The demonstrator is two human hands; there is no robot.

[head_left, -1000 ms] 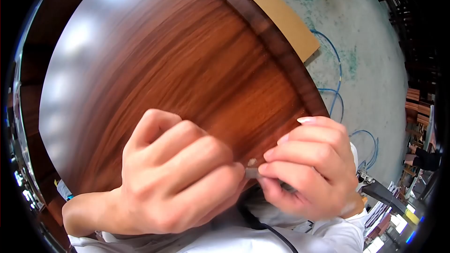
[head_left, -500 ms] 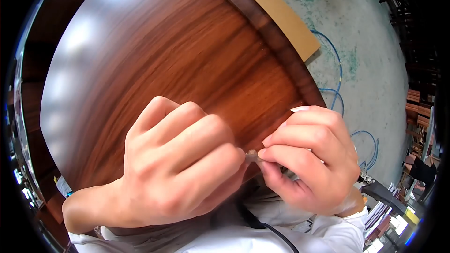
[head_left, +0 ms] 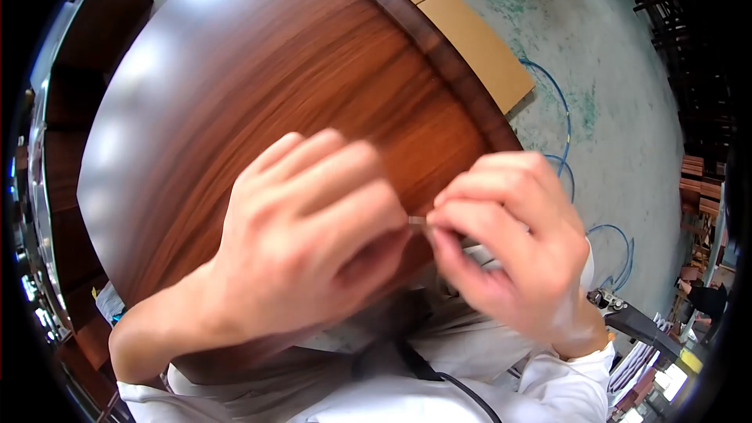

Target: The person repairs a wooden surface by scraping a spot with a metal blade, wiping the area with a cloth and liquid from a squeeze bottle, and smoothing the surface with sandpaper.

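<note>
Between my two hands a small, thin, greyish strip (head_left: 417, 220) spans the gap; its exact kind is too small and blurred to make out. My left hand (head_left: 309, 215) is closed with curled fingers, pinching the strip's left end. On the other end, my right hand (head_left: 513, 231) grips with thumb and index finger pressed together. Both hands hover over the near edge of a glossy, dark brown wooden tabletop (head_left: 305, 70). Motion blurs the fingers of both hands.
Flat brown cardboard (head_left: 478, 51) lies beyond the tabletop's right edge. A blue hose (head_left: 565, 102) curls over the grey-green floor (head_left: 619, 110). Dark wooden pieces (head_left: 689, 39) stand along the far right. A black cord (head_left: 470, 403) runs near my lap.
Both hands have moved up and slightly closer together, keeping their pinch on the strip. Less of the strip shows between the fingers. The view has shifted slightly.
</note>
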